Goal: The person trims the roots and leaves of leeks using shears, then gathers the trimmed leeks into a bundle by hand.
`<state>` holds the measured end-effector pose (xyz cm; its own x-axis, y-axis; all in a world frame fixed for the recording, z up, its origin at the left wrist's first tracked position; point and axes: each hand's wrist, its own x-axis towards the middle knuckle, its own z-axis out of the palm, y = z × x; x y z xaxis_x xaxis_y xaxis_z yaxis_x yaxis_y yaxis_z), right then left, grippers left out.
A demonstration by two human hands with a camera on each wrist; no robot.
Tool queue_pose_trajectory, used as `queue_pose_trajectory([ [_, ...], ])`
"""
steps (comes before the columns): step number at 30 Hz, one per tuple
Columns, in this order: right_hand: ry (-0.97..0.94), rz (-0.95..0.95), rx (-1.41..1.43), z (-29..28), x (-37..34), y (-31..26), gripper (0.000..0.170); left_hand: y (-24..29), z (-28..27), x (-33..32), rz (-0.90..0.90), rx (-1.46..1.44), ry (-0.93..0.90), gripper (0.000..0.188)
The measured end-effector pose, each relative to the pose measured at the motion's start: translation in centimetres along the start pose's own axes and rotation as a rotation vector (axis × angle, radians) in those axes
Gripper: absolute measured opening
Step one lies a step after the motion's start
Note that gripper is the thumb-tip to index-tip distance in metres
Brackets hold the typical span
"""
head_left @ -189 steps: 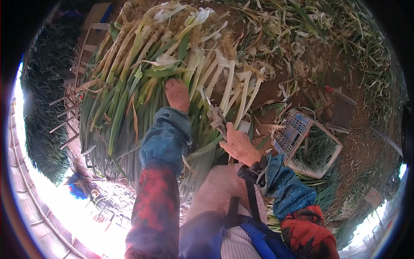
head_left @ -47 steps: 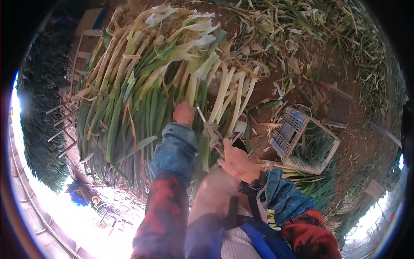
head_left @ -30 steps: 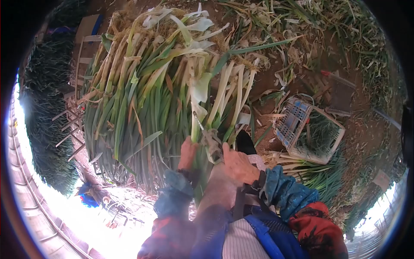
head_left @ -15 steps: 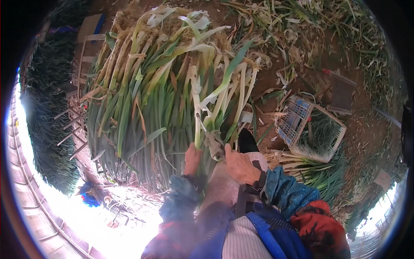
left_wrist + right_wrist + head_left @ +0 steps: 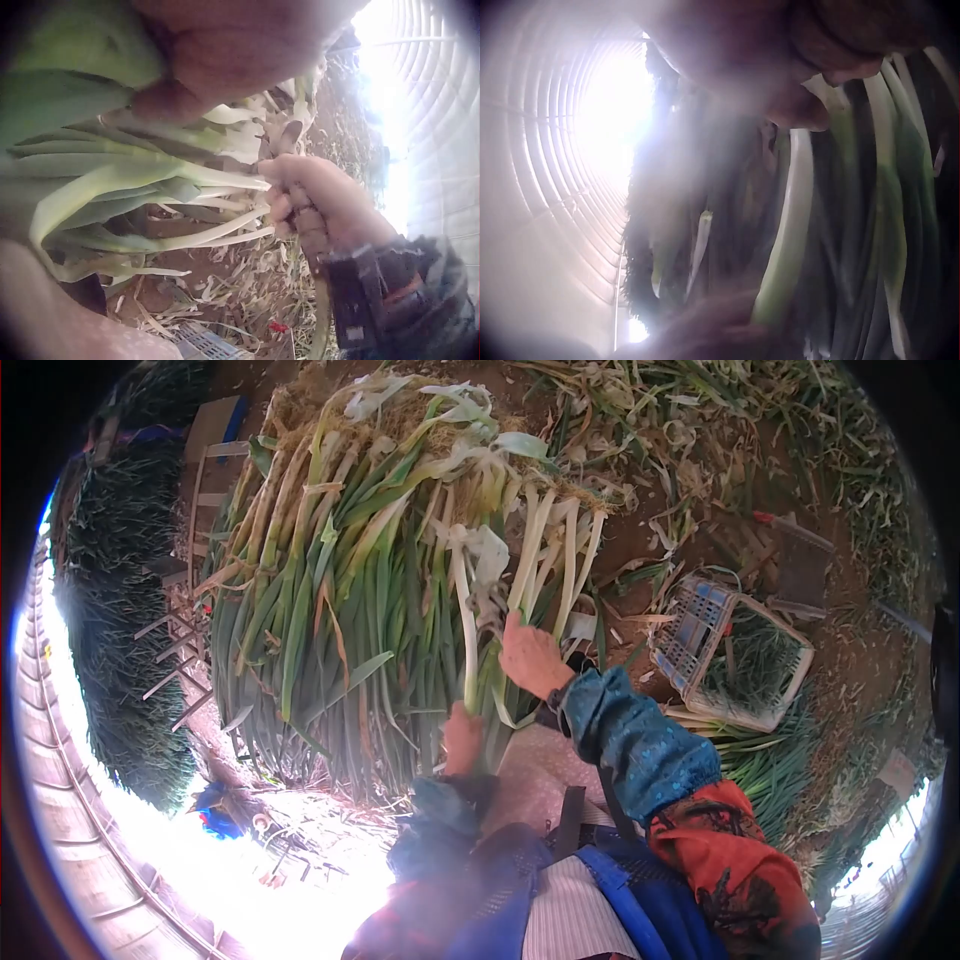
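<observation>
Littered earth (image 5: 718, 500), heaped stalks (image 5: 325, 610), hands (image 5: 462, 738) (image 5: 535, 658) around pale stalk (image 5: 466, 625) and tool (image 5: 487, 603).

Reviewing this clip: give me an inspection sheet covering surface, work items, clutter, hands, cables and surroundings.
Surface: bare soil, strewn with scraps.
Work items: green-and-white stalk; heap of leek-like plants; tool, blurred.
Clutter: loose leaves; crate with greens showing within its frame.
Left hand: grips the stalk near its green part.
Right hand: grips the tool.
Cables: hose-like strip below the right hand; nature unclear.
Surroundings: ribbed, curved wall; bright glare; dark-green stack at the head view's left.
</observation>
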<state>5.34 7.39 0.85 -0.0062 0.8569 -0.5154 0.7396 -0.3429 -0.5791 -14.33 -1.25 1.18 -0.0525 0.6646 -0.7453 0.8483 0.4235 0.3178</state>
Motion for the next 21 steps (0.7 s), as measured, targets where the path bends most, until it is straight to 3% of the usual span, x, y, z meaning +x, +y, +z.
queue_pose_trajectory([
  [5,0.01,0.021,0.014,-0.3,1.0,0.3,0.032,0.6,0.1,-0.6,0.007,0.057,0.014,0.029],
  [8,-0.098,0.029,-0.034,-1.4,-1.5,-1.2,0.033,2.5,-0.6,-1.2,-0.099,0.025,0.029,0.024],
  [11,0.069,-0.067,-0.113,-0.1,0.0,0.1,0.036,2.0,-0.3,-1.4,-0.069,0.044,0.048,0.024],
  [15,0.215,-0.062,-0.072,-1.7,1.9,1.4,0.034,3.0,-0.2,-1.8,-0.096,0.106,0.042,0.027],
  [16,0.195,-0.063,-0.086,-2.3,1.0,1.1,0.034,3.3,0.0,-1.8,-0.105,0.107,0.045,0.027],
  [19,-0.149,0.014,-0.081,-4.7,-3.7,-1.1,0.035,3.8,1.7,0.7,-0.065,0.023,0.024,0.025],
  [21,-0.198,-0.07,-0.097,-4.1,-6.0,-0.6,0.034,4.9,2.9,2.9,0.006,-0.018,0.044,0.024],
])
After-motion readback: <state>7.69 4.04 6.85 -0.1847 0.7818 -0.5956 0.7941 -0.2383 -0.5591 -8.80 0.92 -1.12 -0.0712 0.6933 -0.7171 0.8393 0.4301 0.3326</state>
